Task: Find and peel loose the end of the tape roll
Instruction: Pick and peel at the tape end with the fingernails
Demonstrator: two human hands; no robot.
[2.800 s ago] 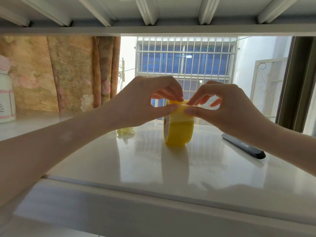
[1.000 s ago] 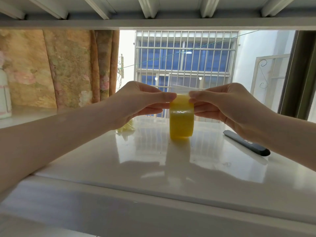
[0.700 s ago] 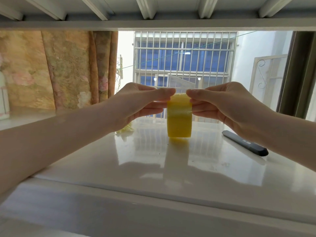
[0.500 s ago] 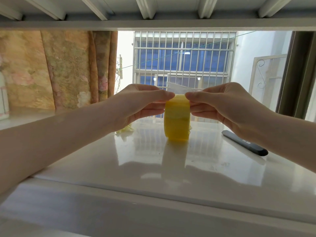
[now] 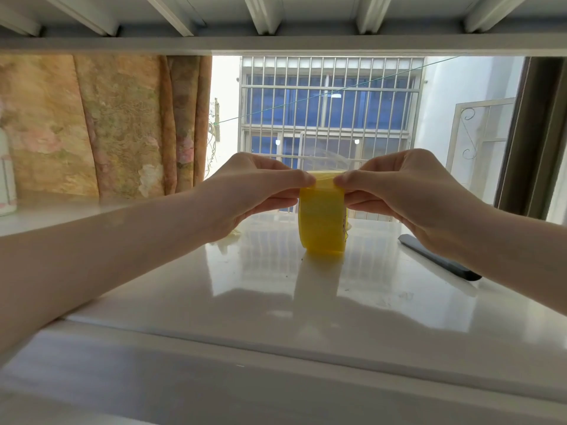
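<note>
My left hand [image 5: 254, 191] and right hand [image 5: 402, 188] pinch the top of the yellow translucent tape roll [image 5: 322, 216], upright on the glossy white counter [image 5: 214, 289]. A clear flap [image 5: 325, 159] rises behind; next, I judge, peel steadily.

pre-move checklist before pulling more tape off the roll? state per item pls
1. Tape roll stands on edge on the white ledge: ok.
2. Left hand pinches the roll's top from the left: ok.
3. Right hand pinches the roll's top from the right: ok.
4. Free end lifted: a clear flap rises behind the fingertips: ok.
5. Which hand holds that flap: cannot tell, the fingertips hide it.
6. Dark bar-shaped object lies on the ledge to the right, apart from the roll: ok.
</note>
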